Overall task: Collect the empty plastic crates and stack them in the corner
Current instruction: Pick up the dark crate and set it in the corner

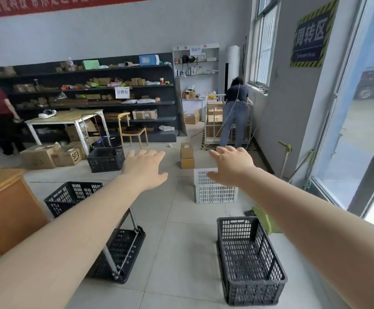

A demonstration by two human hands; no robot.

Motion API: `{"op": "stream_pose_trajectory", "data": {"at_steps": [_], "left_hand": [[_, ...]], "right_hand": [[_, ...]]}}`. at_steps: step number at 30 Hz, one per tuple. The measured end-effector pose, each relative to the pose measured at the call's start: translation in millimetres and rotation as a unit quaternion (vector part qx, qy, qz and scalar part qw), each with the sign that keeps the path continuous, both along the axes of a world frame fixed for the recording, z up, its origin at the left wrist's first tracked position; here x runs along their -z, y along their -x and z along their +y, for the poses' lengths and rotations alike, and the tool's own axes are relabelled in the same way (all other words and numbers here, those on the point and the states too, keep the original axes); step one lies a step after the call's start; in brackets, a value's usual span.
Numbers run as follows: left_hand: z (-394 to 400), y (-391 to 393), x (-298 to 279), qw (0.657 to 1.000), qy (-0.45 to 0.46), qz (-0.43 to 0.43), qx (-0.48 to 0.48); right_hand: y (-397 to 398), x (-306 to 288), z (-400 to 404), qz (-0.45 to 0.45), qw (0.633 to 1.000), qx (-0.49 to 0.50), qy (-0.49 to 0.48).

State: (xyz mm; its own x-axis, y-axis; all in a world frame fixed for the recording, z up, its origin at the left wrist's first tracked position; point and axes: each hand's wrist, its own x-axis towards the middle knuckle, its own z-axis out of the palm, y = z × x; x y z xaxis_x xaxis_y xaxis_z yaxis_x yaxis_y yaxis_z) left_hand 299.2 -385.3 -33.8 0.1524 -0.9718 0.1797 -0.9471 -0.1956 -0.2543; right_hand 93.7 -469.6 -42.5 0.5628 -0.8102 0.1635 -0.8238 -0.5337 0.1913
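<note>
Both my arms stretch forward over the tiled floor. My left hand (144, 169) is flat with fingers spread and holds nothing. My right hand (230, 167) is likewise flat and empty, hovering in front of a white plastic crate (215, 192) that seems to be two stacked. A black crate (248, 259) stands empty near my right side. Another black crate (72, 197) sits left of centre, partly behind my left forearm. A third black crate (105, 159) stands farther back by the table.
A black folding hand trolley (123, 248) lies under my left arm. A wooden cabinet (5, 210) is at left, cardboard boxes (187, 156) stand mid-floor, and a table (70, 119), chair (132, 130) and shelves line the back. Two people stand at left and back right.
</note>
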Motion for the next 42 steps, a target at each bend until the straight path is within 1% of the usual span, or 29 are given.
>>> {"op": "stream_pose_trajectory", "data": {"at_steps": [7, 13, 19, 25, 29, 33, 38, 42], "left_hand": [[-112.8, -45.7, 1.4, 1.0, 0.002, 0.013, 0.004], [-204.0, -81.6, 8.1, 0.999, 0.002, 0.012, 0.04], [-307.4, -125.1, 20.3, 0.995, -0.006, 0.026, 0.094], [-413.7, -152.8, 29.5, 0.984, -0.029, 0.022, 0.177], [-478.1, -147.2, 37.0, 0.972, -0.051, 0.022, 0.227], [-542.2, -125.9, 48.8, 0.959, -0.065, 0.023, 0.273], [-620.7, -79.7, 65.6, 0.944, -0.075, 0.022, 0.322], [-674.4, -32.6, 82.3, 0.93, -0.1, 0.013, 0.354]], "right_hand": [[-51.9, 9.0, -113.8, 0.001, 1.0, 0.007, -0.013], [-84.7, 15.8, -191.4, 0.016, 0.999, 0.035, -0.031], [-115.7, 27.7, -269.8, 0.0, 0.994, 0.106, -0.04], [-135.4, 41.2, -337.7, -0.006, 0.977, 0.201, -0.064], [-130.5, 47.8, -374.7, -0.013, 0.965, 0.253, -0.073], [-109.5, 59.9, -414.2, -0.021, 0.949, 0.301, -0.086], [-65.9, 84.6, -465.6, -0.039, 0.927, 0.359, -0.097], [-22.8, 105.0, -497.2, -0.059, 0.906, 0.404, -0.114]]}}
